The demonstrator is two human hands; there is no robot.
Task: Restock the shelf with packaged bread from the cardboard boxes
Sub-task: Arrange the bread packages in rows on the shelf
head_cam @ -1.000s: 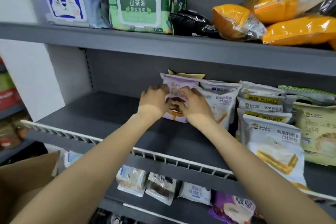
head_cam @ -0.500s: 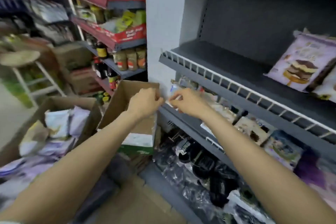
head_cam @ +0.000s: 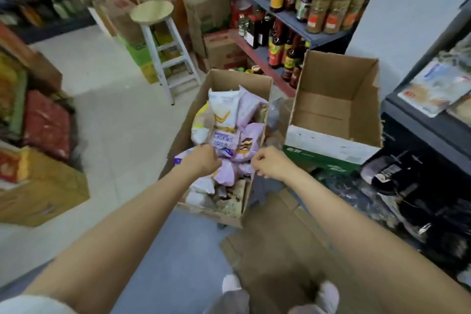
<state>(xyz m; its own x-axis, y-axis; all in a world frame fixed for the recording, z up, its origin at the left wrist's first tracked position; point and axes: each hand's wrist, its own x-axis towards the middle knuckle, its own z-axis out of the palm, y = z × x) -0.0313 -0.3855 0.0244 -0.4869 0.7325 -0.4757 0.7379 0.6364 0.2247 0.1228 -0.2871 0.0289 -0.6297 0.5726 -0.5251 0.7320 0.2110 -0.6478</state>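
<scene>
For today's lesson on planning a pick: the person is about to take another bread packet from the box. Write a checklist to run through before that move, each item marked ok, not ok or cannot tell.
1. Stock left in the cardboard box: ok, purple and white bread packets fill it.
2. Left hand over the packets: ok.
3. Left hand holding nothing: cannot tell, its fingers are curled and hidden.
4. Right hand holding nothing: ok, loosely curled above the box's right wall.
5. Second box has stock: not ok, it looks empty.
6. Footing: ok, flattened cardboard underfoot lies flat.
</scene>
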